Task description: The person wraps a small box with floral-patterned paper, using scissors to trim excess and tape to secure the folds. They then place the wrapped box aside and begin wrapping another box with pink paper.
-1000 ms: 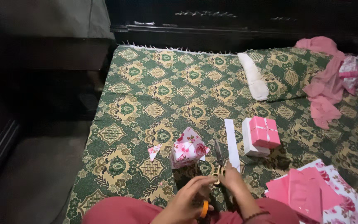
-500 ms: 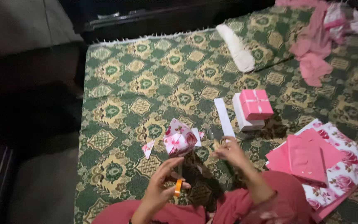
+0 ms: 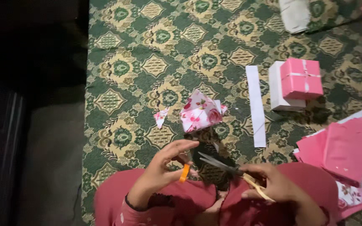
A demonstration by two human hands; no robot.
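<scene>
The hands have drawn apart. Earlier they were pressed together over one small spot; now the right hand (image 3: 269, 184) holds the scissors (image 3: 227, 169) alone, blades parted and pointing toward the left hand (image 3: 166, 165). The left hand has moved off to the side of that grip, fingers spread, with a small orange piece (image 3: 184, 172) pinched at its thumb.

folded paper packet (image 3: 200, 112) on rug (image 3: 147, 62) | paper strip (image 3: 256, 105) right of it | wrapped box (image 3: 300, 78) atop plain box (image 3: 279, 90), further right | paper stack (image 3: 348, 152) near right
</scene>
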